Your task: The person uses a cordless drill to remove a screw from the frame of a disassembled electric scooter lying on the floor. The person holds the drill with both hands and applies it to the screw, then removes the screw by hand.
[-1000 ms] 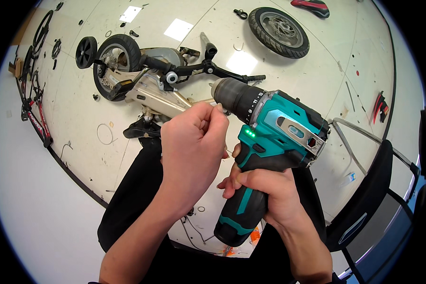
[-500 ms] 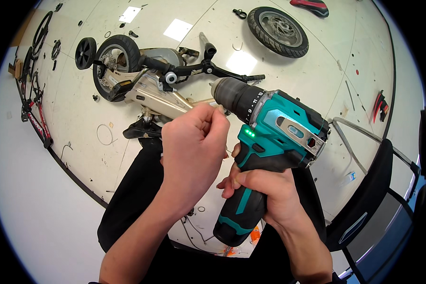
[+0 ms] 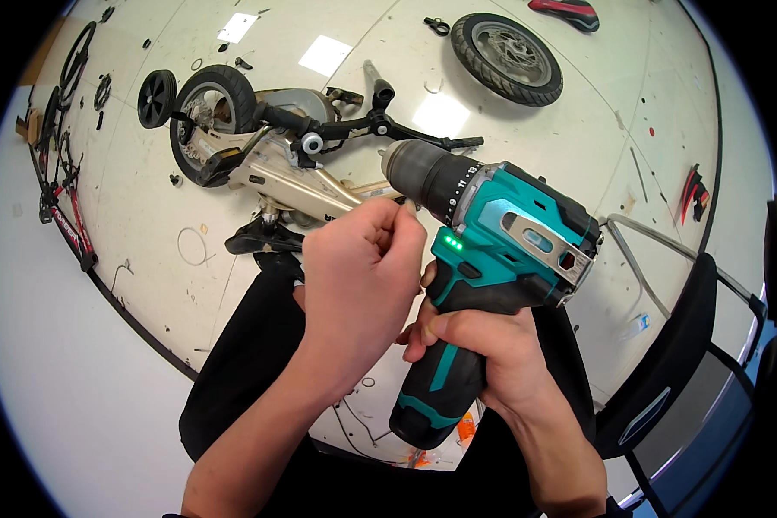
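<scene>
We work over a round white table [image 3: 578, 155] whose curved edge runs down the left side and around the right, with pale floor beyond it on the left and a black chair [image 3: 665, 388] tucked just beside the right rim. Bare tabletop lies open toward the upper right, between the loose tyre [image 3: 507, 59] and the chair.

The largest thing on the table is a partly stripped small scooter frame [image 3: 268, 168], lying on its side in the upper left, with a black wheel [image 3: 211, 108] at its far end and a smaller black wheel [image 3: 156, 97] just beside that. A clutter of black rings and cables sits along the far left edge.

Nearer to us, our right hand [image 3: 492, 345] wraps fully around the grip of a teal and black cordless drill [image 3: 501, 250], held above the table, its chuck pointing up and left toward the frame. A green light glows on its body.

Our left hand [image 3: 358, 276] is curled just beside the chuck, fingertips pinched together at its nose; we cannot tell what, if anything, they pinch.

No containers show.
</scene>
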Available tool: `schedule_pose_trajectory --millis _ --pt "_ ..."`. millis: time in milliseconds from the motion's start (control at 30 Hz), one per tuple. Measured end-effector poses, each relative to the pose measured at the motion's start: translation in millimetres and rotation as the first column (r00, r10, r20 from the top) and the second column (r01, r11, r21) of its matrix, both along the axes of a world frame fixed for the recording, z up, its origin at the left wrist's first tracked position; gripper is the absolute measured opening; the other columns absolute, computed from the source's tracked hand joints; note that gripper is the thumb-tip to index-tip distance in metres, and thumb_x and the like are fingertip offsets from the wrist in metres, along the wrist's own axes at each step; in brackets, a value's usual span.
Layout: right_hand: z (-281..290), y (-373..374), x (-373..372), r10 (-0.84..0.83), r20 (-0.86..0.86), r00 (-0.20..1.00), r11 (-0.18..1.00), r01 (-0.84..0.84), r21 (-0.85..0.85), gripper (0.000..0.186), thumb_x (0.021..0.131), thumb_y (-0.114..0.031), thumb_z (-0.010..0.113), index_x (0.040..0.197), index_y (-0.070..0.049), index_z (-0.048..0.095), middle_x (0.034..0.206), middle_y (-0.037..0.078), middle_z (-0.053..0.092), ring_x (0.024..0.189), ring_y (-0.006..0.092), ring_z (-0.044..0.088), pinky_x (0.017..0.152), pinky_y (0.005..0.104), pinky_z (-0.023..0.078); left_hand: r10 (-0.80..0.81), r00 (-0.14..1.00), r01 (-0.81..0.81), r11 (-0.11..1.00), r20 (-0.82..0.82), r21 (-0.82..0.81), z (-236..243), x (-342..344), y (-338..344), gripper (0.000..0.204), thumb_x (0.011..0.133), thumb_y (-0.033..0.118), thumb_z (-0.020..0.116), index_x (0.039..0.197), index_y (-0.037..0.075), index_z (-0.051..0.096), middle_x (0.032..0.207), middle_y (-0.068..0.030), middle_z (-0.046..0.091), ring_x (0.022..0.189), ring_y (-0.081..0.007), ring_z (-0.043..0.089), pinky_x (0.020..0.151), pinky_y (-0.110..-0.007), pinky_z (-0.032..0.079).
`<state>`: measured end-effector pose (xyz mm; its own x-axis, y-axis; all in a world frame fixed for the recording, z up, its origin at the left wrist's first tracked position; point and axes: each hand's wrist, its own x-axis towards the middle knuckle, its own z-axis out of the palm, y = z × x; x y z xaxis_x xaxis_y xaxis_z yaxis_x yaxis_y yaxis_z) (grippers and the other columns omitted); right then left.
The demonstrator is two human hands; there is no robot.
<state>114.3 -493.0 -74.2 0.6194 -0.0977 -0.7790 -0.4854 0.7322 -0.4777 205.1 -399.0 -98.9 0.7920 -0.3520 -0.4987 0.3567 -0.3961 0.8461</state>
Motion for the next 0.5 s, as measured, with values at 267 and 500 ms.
schedule_pose_trajectory --millis 267,500 --pt "-0.3 -1.9 -1.8 -0.027 0.027 0.999 1.000 0.027 0.012 0.037 0.071 0.000 0.055 0.107 0.002 0.051 0.070 0.010 0.060 0.064 0.0247 0.064 0.077 0.0432 0.051 -0.100 0.965 0.081 0.993 0.242 0.091 -5.3 -0.6 2.3 0.025 0.089 0.006 0.058 0.066 -0.002 0.052 0.048 -0.0058 0.048 0.040 -0.0091 0.041 0.041 -0.029 0.033" --pt "-1.4 -0.1 -1.2 -0.017 0.022 1.000 1.000 0.017 0.006 0.034 0.070 0.001 0.056 0.104 0.003 0.053 0.071 0.011 0.060 0.062 0.0241 0.063 0.074 0.0424 0.052 -0.212 0.892 0.142 0.970 0.400 0.198 -6.1 -0.2 3.5 0.023 0.087 0.005 0.059 0.067 -0.002 0.052 0.050 -0.0116 0.050 0.039 -0.0215 0.049 0.042 -0.033 0.038"
